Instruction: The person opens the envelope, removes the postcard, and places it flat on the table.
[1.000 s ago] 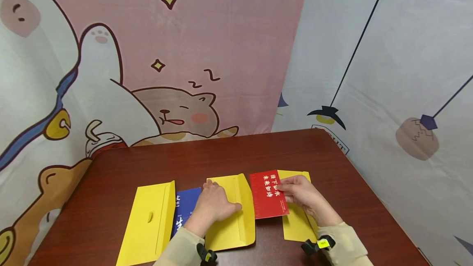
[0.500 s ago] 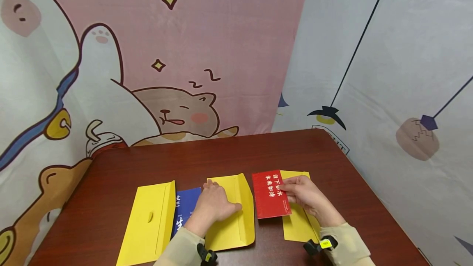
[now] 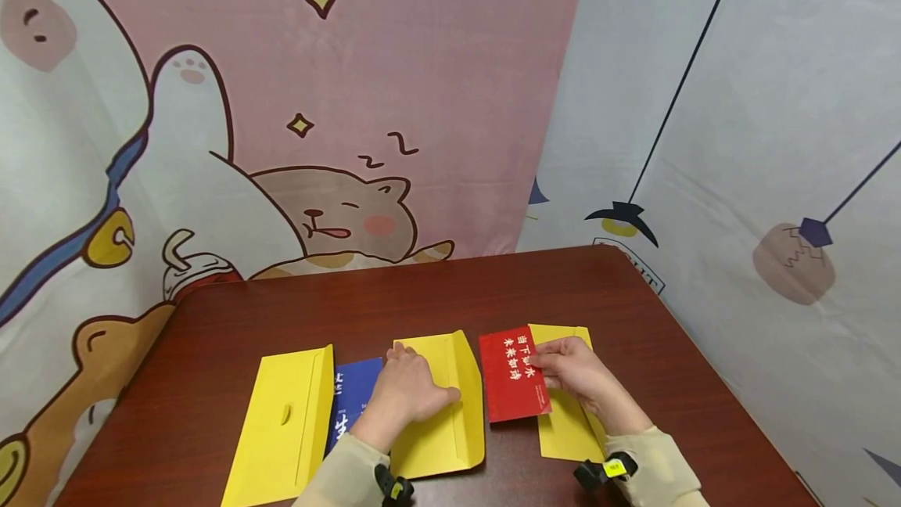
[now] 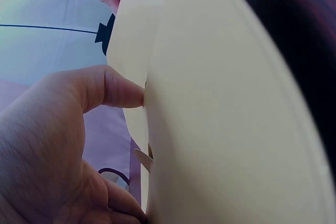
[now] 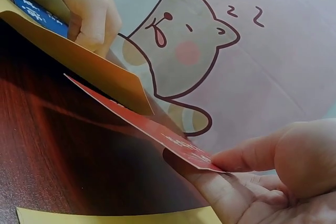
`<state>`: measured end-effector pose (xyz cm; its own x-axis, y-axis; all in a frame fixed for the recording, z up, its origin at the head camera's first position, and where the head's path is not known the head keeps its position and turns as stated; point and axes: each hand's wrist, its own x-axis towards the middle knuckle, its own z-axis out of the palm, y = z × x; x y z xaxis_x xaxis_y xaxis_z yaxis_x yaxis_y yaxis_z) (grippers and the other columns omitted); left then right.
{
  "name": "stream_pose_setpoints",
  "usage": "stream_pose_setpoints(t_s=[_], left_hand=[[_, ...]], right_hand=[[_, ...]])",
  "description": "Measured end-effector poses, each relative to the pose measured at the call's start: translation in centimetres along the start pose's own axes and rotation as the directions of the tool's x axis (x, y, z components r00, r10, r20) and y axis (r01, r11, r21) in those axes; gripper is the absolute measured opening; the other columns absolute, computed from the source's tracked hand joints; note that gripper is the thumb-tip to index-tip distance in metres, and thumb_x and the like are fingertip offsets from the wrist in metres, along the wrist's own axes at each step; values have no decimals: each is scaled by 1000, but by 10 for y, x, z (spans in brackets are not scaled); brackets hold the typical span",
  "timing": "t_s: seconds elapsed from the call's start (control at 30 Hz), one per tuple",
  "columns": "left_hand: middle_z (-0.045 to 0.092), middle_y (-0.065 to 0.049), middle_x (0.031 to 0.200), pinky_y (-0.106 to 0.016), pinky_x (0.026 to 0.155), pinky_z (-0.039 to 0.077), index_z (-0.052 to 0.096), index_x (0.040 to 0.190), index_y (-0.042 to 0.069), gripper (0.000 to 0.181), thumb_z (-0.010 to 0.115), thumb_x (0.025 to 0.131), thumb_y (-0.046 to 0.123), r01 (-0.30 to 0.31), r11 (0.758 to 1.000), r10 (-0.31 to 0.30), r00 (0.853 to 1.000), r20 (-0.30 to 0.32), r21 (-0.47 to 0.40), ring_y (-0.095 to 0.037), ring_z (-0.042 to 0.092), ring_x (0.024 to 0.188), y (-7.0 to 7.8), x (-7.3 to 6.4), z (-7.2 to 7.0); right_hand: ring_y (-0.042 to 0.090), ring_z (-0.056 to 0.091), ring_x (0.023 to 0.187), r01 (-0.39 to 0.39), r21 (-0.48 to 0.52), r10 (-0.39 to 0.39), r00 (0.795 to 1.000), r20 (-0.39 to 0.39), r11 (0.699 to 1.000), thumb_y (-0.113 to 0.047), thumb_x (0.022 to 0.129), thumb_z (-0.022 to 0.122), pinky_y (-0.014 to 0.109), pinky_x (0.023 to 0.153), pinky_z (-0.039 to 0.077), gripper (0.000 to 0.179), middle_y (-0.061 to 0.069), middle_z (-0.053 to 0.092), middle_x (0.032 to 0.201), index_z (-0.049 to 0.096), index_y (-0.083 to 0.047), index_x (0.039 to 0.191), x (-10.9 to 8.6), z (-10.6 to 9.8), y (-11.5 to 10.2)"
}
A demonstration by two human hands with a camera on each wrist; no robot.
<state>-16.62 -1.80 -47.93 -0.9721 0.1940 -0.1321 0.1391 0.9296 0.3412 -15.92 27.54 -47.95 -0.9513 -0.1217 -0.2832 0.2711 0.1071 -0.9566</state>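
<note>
In the head view my left hand [image 3: 414, 386] rests on the middle yellow envelope [image 3: 438, 444], whose flap lies unfolded along its right side. The left wrist view shows the thumb [image 4: 125, 92] touching the envelope's paper near a small raised tab. My right hand [image 3: 576, 372] pinches a red card [image 3: 512, 382] with white characters by its right edge, thumb on top and fingers beneath. Seen from the right wrist, the red card [image 5: 152, 129] tilts over the dark table, its far end close to the envelope flap [image 5: 94, 69].
Under the right hand lies another yellow envelope [image 3: 563, 429], partly covered. A blue card [image 3: 355, 386] with white writing is partly hidden by the left hand. Farther left sits a yellow envelope [image 3: 274, 413] with a small tab. The brown table [image 3: 422, 296] meets cartoon-printed curtains behind.
The red card and right hand have shifted slightly right, then slightly back left and nearer the body. The left hand has stayed in place on the envelope.
</note>
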Motion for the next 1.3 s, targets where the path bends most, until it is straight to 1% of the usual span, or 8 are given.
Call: stream_pose_setpoints(t_s=[0.2,0.33,0.53,0.73,0.87,1.03,1.1,1.3], left_hand=[[46,-40,151,-57,113,43,58,137,-18,100,74,78,62,2,1000,-2,1000,-2,-5,-57,38,145,0,0,0],[46,-39,151,-57,113,43,58,138,-18,100,74,78,61,3,1000,-3,1000,-6,-8,-57,38,145,0,0,1],[48,-38,150,-58,114,42,58,137,-18,100,74,77,60,3,1000,-3,1000,-10,-12,-56,38,145,-1,0,1],[48,-38,150,-58,113,42,59,137,-18,100,74,77,60,-3,1000,3,1000,-14,-8,-56,38,145,0,0,2],[49,-37,150,-59,112,44,60,135,-17,98,74,76,60,-2,1000,2,1000,-13,-12,-56,38,145,1,-1,1],[48,-37,151,-59,112,44,59,137,-17,98,74,77,60,2,1000,-2,1000,-11,-11,-55,37,146,1,-1,0],[48,-37,151,-59,112,44,59,137,-17,99,74,77,60,2,1000,-2,1000,-11,-6,-55,37,146,1,-1,1],[47,-38,152,-57,111,45,57,139,-17,102,73,77,62,-3,1000,3,1000,-16,18,-57,39,145,0,0,2]], right_hand=[[32,78,85,23,-11,-23,1000,12,1000,-6,102,68,41,76,63,37,22,76,105,60,21,125,1,3,1],[30,78,83,36,-51,-35,999,11,998,-3,101,67,41,74,64,33,23,76,102,62,22,122,2,8,2],[28,75,78,53,-167,-61,997,-41,984,-1,98,68,40,69,64,25,19,75,95,67,19,114,3,18,2],[23,70,69,28,-286,-65,991,-120,958,0,95,74,37,62,61,15,14,75,86,73,12,103,2,26,-2],[20,65,63,40,-396,-106,984,-145,918,-1,92,78,34,57,56,12,12,75,81,75,9,99,0,30,-7],[19,63,62,49,-532,-164,972,-171,845,-3,88,83,33,56,52,13,8,73,77,75,6,94,1,32,-9],[18,61,60,43,-567,-176,967,-182,823,-4,86,85,33,55,51,14,6,72,74,76,5,92,2,33,-8],[17,56,54,33,-632,-208,957,-204,774,-6,82,89,31,50,48,16,2,66,66,76,2,87,4,37,-8]])
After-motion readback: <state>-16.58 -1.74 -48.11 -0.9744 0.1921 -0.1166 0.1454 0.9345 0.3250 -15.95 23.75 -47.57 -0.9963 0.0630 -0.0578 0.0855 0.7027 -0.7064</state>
